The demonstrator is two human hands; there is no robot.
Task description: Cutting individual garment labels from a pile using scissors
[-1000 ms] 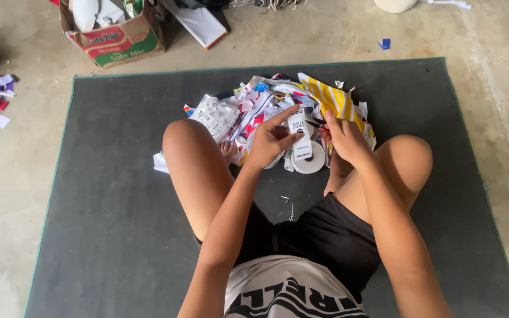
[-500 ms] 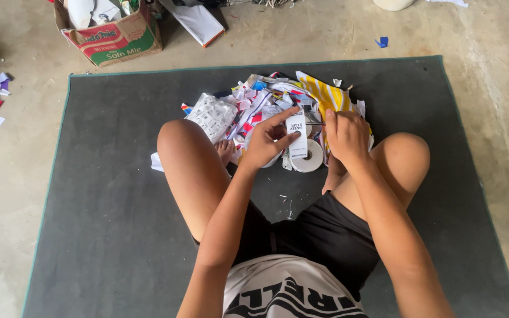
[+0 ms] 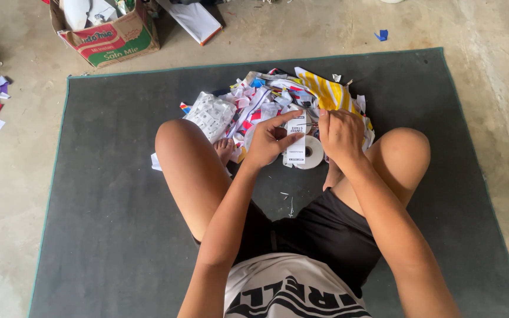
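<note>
Head view: the person sits cross-legged on a grey mat (image 3: 119,224), both forearms extended forward between the knees.

Left hand (image 3: 268,141): palm turned toward the right, wrist slightly bent. Index finger extended along the top edge of a white label strip (image 3: 297,143); thumb against the strip's left edge. The strip is pinched between thumb and index; the remaining fingers are curled loosely.

Right hand (image 3: 341,136): back of the hand faces the camera, fingers pressed together and curled downward. It sits just beside the strip on the right, over the edge of the paper pile. Whether its fingers grip anything cannot be told, as the fingertips are hidden.

Label strip: narrow, white, held upright, with black printed blocks on its face. Its lower end overlaps a white roll (image 3: 311,152) with a hollow core, which lies on the mat just in front of the crossed feet.

Behind both hands lies a pile of paper scraps (image 3: 254,103), white, red and blue, with a yellow striped sheet (image 3: 325,91) at its right side. A cardboard box (image 3: 113,38) stands on the concrete floor beyond the mat, well apart.
</note>
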